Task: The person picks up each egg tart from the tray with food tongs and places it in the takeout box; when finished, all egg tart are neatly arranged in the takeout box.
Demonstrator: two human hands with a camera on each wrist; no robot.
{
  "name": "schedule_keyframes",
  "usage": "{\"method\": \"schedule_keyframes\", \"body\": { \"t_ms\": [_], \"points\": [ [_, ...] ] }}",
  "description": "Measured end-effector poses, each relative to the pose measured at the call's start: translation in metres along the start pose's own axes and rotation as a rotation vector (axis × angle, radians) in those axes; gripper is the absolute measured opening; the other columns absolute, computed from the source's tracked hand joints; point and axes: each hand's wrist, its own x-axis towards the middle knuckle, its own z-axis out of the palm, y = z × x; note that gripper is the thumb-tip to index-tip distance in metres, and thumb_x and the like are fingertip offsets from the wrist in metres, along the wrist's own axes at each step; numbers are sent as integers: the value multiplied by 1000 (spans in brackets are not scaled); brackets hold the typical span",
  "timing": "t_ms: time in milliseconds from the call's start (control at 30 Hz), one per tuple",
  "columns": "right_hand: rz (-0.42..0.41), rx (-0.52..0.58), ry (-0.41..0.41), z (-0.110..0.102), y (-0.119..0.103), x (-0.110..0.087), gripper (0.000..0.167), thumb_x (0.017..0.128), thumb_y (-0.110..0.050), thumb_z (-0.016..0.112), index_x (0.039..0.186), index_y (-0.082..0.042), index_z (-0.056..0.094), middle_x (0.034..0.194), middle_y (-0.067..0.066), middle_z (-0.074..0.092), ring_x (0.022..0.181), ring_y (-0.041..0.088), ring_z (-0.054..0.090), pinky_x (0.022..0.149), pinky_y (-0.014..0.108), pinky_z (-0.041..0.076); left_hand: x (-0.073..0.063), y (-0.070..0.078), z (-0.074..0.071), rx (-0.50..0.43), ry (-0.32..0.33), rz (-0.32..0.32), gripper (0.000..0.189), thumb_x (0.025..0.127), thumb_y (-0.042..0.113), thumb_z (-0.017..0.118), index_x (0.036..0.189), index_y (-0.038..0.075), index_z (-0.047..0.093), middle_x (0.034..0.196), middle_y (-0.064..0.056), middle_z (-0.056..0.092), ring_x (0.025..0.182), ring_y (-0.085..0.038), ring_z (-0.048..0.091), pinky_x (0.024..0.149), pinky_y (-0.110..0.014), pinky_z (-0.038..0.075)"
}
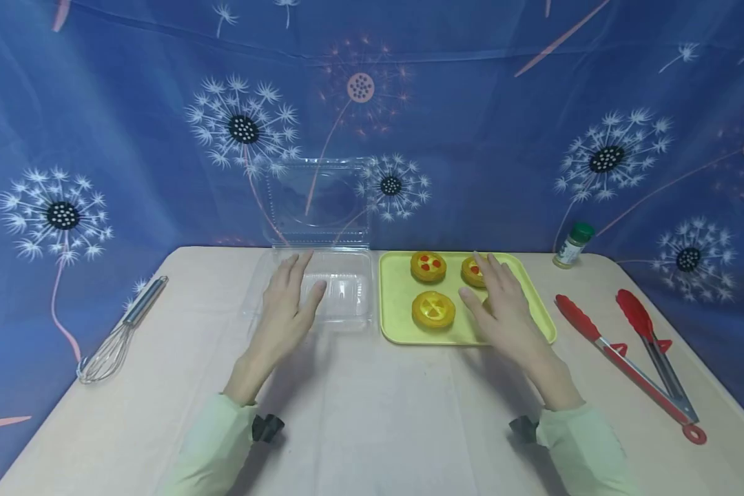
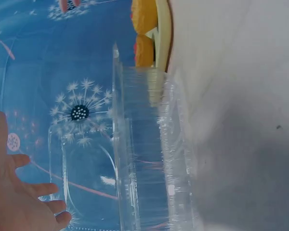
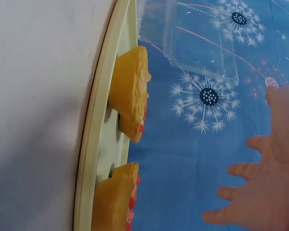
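Note:
My left hand (image 1: 285, 303), fingers spread and holding nothing, hovers over a clear plastic clamshell box (image 1: 347, 286). The box's lid (image 1: 316, 193) stands raised at the back. To its right lies a pale yellow tray (image 1: 403, 334) with several egg tarts. One tart (image 1: 434, 310) with yellow topping sits at the front left, and another tart (image 1: 428, 266) with red pieces is behind it. My right hand (image 1: 508, 313), also empty with straight fingers, hangs over the tray's right side. It partly covers a red-topped tart (image 1: 473, 272) and hides the front right tart (image 3: 113, 204).
A whisk (image 1: 120, 334) lies at the table's left edge. On the right rest red-tipped tongs (image 1: 645, 365), spread apart. A small green-capped jar (image 1: 574, 245) stands at the back right. Blue dandelion-print cloth (image 1: 471, 138) hangs behind the table.

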Motion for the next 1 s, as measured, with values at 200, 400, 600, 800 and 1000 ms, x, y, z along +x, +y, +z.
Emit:
{"method": "schedule_keyframes", "body": {
  "t_ms": [200, 400, 600, 800, 1000],
  "points": [
    [-27, 41, 31, -6, 7, -4, 70, 103, -45, 42, 158, -16, 10, 161, 23, 7, 146, 47, 3, 115, 75, 7, -1, -6, -11, -103, 19, 2, 55, 106, 36, 38, 155, 14, 24, 158, -16, 23, 146, -36, 17, 119, -66, 15],
    [-17, 63, 49, -15, 14, -6, 70, 104, -42, 42, 158, -18, 7, 162, 20, 6, 146, 46, 4, 114, 77, 8, -3, -15, -24, -211, 51, 7, 52, 108, 32, 34, 155, 14, 23, 158, -14, 24, 148, -31, 16, 121, -59, 19],
    [-6, 80, 61, -24, 24, -10, 69, 104, -41, 41, 158, -20, 4, 162, 21, 6, 147, 45, 5, 113, 77, 6, -6, -21, -38, -339, 110, -97, 50, 108, 35, 27, 154, 14, 27, 152, -17, 33, 143, -34, 27, 120, -57, 26],
    [6, 109, 99, -36, 36, -15, 66, 105, -36, 40, 158, -22, 4, 162, 20, 9, 146, 47, 6, 111, 80, 6, -9, -27, -51, -489, 186, -143, 52, 109, 34, 22, 151, 6, 30, 146, -21, 39, 139, -34, 34, 119, -52, 30],
    [16, 127, 132, -46, 47, -19, 64, 106, -30, 39, 158, -22, 3, 160, 25, 9, 145, 50, 7, 106, 82, 11, -12, -35, -58, -578, 255, -225, 53, 108, 36, 21, 149, 4, 35, 142, -18, 45, 136, -30, 40, 117, -46, 35]
  ]
}}
